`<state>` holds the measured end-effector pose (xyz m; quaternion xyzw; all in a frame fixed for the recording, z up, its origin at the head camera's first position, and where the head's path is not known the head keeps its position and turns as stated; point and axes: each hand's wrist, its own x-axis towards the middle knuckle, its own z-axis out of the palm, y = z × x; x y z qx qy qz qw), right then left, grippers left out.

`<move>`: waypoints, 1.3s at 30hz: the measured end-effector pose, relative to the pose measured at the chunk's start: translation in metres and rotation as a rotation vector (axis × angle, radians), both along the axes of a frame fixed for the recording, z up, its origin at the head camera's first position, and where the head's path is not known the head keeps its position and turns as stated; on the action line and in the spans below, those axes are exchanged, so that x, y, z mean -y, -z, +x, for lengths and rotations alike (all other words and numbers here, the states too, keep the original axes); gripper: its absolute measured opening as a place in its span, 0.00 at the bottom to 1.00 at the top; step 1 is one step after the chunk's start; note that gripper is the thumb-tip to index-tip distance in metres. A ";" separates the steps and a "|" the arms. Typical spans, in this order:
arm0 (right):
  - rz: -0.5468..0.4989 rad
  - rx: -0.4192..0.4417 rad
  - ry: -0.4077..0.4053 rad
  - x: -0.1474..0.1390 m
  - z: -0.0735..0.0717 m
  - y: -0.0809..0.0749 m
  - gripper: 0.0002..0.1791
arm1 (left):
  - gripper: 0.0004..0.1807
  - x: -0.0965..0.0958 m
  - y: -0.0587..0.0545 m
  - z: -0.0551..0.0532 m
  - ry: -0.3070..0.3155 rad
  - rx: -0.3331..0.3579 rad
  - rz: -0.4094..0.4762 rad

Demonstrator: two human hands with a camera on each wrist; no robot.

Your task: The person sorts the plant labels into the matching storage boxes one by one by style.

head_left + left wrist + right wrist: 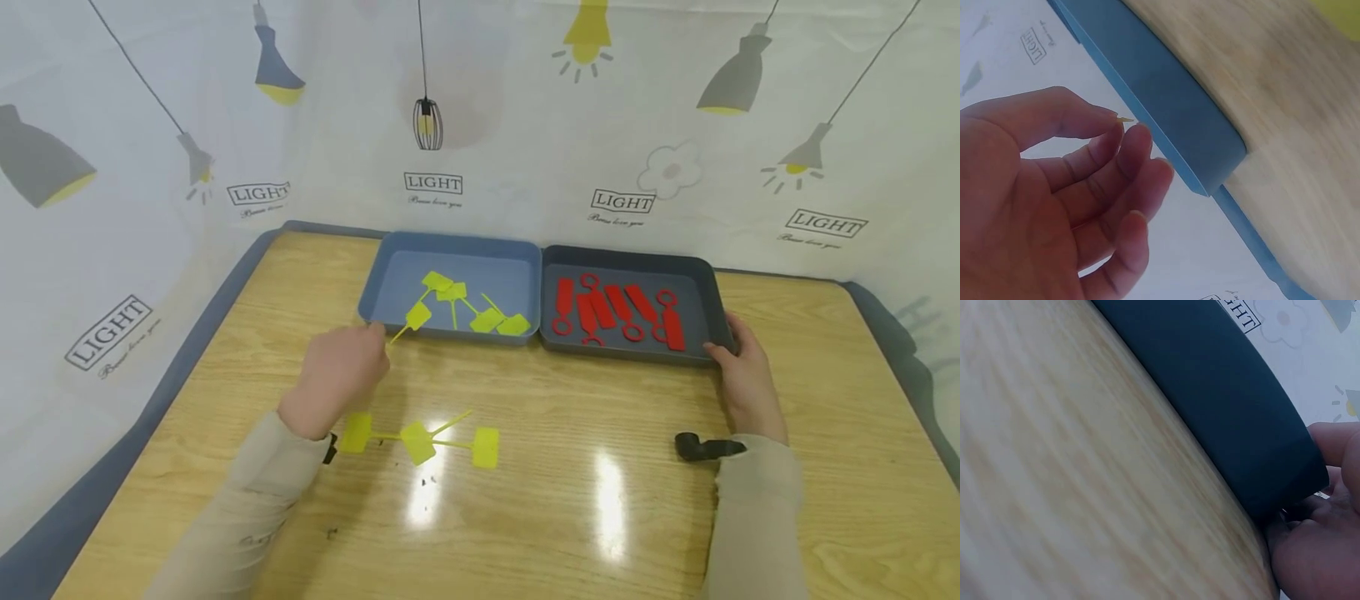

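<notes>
In the head view my left hand (pixel 339 375) pinches the stem of a yellow plant label (pixel 418 315) between thumb and forefinger, at the front left corner of the blue tray (pixel 382 282). The label's square head is over the tray; in the left wrist view just the stem's tip (pixel 1125 119) shows past the fingertips. Several yellow labels (pixel 452 292) lie inside that tray. My right hand (pixel 752 387) grips the front right corner of the dark grey tray (pixel 708 292), thumb over the rim. Several red ring-ended tags (pixel 617 302) lie in this tray.
Three more yellow labels (pixel 418 442) lie on the wooden table (pixel 555 492) in front of the blue tray. The two trays stand side by side near the back edge. Behind them hangs a white cloth (pixel 510 108) printed with lamps.
</notes>
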<state>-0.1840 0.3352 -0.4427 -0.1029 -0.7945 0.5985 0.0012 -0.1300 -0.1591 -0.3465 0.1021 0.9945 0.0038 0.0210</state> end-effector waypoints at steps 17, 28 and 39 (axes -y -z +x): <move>-0.042 0.048 0.026 -0.003 -0.002 0.004 0.33 | 0.06 0.001 -0.001 -0.028 -0.053 0.047 0.128; -0.053 0.039 0.033 -0.002 -0.003 0.003 0.33 | 0.07 0.011 0.000 -0.042 -0.170 0.109 0.268; -0.023 0.041 0.034 -0.001 -0.003 0.003 0.32 | 0.08 0.015 0.008 -0.056 -0.240 0.111 0.326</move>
